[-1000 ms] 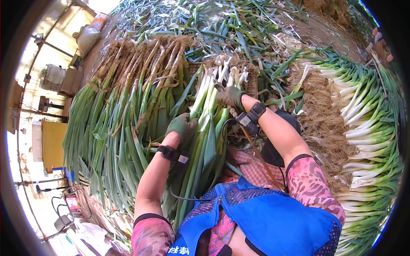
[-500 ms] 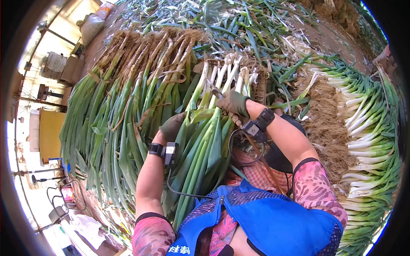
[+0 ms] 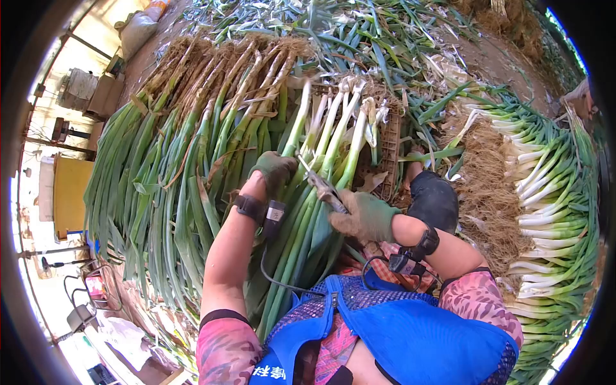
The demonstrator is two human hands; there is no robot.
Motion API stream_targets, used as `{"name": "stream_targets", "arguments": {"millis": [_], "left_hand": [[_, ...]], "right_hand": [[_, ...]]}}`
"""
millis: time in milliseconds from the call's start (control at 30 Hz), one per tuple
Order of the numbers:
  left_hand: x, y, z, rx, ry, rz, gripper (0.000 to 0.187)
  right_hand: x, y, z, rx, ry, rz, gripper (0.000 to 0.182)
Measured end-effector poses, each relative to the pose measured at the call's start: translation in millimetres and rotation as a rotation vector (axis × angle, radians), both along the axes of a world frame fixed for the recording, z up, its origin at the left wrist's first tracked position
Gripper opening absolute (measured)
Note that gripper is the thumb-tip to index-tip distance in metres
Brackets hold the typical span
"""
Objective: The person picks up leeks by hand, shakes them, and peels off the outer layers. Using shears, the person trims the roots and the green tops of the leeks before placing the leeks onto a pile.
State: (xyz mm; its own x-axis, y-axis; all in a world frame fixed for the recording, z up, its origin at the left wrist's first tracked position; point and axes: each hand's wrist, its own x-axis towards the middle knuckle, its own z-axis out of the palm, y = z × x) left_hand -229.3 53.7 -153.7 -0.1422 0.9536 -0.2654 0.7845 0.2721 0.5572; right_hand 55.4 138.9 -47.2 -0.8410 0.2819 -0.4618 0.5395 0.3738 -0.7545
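Observation:
My left hand (image 3: 276, 172), in a dark green glove, is closed around a leek (image 3: 297, 125) whose pale stem points up and away from me. My gloved right hand (image 3: 364, 215) grips a metal air gun (image 3: 324, 188). Its thin nozzle points at the leek stems near my left hand. Several peeled leeks (image 3: 333, 122) with white stems lie close beside, their green leaves running down toward my lap. On the left rests a thick row of unpeeled leeks (image 3: 192, 141) with brown roots.
A row of white-stemmed leeks (image 3: 539, 218) curves along the right, beside a band of cut roots (image 3: 487, 199). Loose leaf scraps (image 3: 359, 32) cover the ground ahead. A brown plastic crate (image 3: 390, 154) stands beyond my right hand. A yellow board (image 3: 70, 196) is at the left.
My right hand has moved right and toward me, bringing the air gun lower. My left hand has shifted up and to the right along the leek.

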Motion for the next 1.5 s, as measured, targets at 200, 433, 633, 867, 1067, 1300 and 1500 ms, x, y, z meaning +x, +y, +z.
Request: {"name": "stream_targets", "arguments": {"millis": [200,433,633,867,1067,1300,1500], "left_hand": [[13.1,-1.5,29.4,0.08,-0.05,-0.102,0.019],[11.1,-6.3,28.9,0.067,0.076,-0.142,0.029],[20.8,-7.2,40.7,0.107,0.165,-0.17,0.033],[27.1,2.7,34.2,-0.17,-0.324,0.472,0.027],[21.7,-4.4,18.4,-0.06,-0.31,0.31,0.018],[39.9,-15.9,49.8,-0.19,-0.627,0.67,0.021],[26.0,-40.1,45.5,-0.254,-0.639,0.562,0.038]], "right_hand": [[-15.3,7.0,-21.7,0.083,0.017,-0.076,0.046],[-2.4,-8.9,9.9,-0.009,0.061,-0.023,0.044],[-23.9,1.9,-7.2,-0.026,-0.061,-0.127,0.046],[-8.1,-9.9,-4.3,-0.128,-0.013,-0.076,0.05],[-40.5,21.8,-32.3,-0.102,0.102,-0.074,0.043],[-101.3,82.5,-69.6,-0.469,-0.027,-0.298,0.043],[-88.9,76.9,-34.6,-0.445,-0.105,-0.252,0.043]]}}
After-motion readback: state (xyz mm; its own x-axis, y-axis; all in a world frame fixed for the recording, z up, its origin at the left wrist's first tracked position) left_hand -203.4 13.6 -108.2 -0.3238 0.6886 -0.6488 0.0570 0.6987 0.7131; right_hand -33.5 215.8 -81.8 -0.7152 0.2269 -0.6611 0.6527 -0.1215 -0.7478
